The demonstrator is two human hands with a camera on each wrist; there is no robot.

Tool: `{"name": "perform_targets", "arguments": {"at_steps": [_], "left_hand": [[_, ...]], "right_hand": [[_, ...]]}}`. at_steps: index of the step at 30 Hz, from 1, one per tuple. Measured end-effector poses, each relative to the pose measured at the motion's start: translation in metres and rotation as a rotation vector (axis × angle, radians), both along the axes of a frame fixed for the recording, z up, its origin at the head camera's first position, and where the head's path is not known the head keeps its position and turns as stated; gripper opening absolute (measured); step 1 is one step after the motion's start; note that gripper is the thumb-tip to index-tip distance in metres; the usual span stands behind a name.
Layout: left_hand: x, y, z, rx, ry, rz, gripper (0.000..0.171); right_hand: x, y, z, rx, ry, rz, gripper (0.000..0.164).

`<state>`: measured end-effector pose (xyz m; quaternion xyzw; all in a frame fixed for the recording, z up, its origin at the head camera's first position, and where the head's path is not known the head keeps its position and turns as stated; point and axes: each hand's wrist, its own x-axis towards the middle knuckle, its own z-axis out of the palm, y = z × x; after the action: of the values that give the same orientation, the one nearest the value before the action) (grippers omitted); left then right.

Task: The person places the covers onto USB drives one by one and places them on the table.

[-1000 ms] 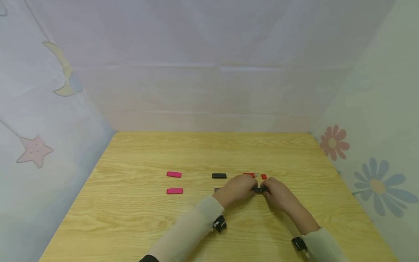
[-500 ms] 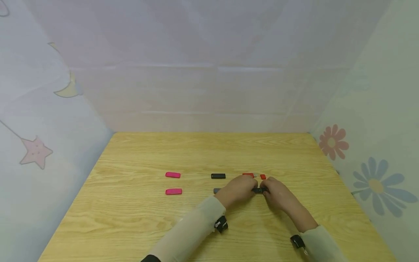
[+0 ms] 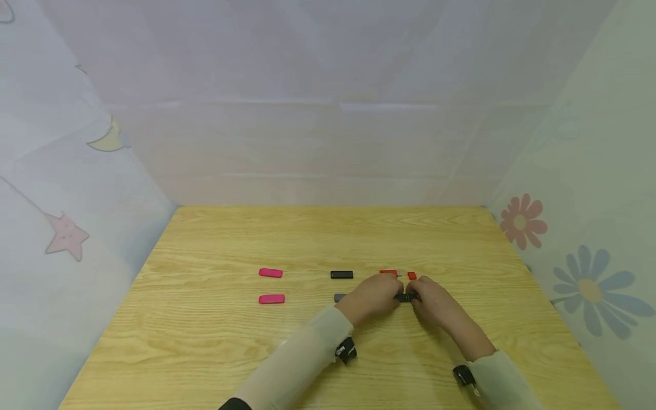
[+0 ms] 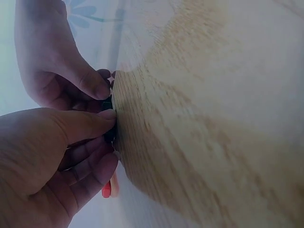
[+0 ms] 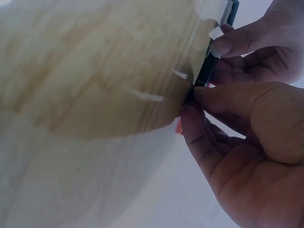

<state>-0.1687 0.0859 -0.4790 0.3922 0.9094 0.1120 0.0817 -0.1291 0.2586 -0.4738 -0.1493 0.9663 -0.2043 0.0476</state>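
Observation:
A small black USB stick (image 3: 405,298) lies low at the tabletop, between both hands. My left hand (image 3: 376,291) pinches its left part with thumb and fingers. At the other end, my right hand (image 3: 433,302) pinches it too. In the right wrist view, a dark length of the stick (image 5: 205,71) shows between the two thumbs; the fingers hide its ends. Just behind the hands lies a red USB stick (image 3: 389,273), its metal plug bare. Its likely cap, a small red piece (image 3: 412,275), sits apart to the right.
Left of the hands lie a black stick (image 3: 341,274) and a grey one (image 3: 339,297), the latter partly covered by the left hand. Further left are two pink sticks, one behind (image 3: 270,273) and one in front (image 3: 271,299). Printed cloth walls surround the wooden table (image 3: 215,353).
Both hands keep their pinch on the black USB stick in nearly the same spot. The head view has shifted slightly.

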Motion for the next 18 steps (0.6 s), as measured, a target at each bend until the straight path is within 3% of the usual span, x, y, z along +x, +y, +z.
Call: {"name": "perform_targets", "arguments": {"at_steps": [10,18], "left_hand": [[0.004,-0.003,0.005,0.008,-0.018,0.001,0.008],[-0.006,-0.008,0.008,-0.041,0.095,0.066,0.026]], "right_hand": [[0.0,0.007,0.012,0.017,-0.07,-0.019,0.019],[-0.007,0.012,0.023,-0.009,-0.035,-0.041,0.028]]}}
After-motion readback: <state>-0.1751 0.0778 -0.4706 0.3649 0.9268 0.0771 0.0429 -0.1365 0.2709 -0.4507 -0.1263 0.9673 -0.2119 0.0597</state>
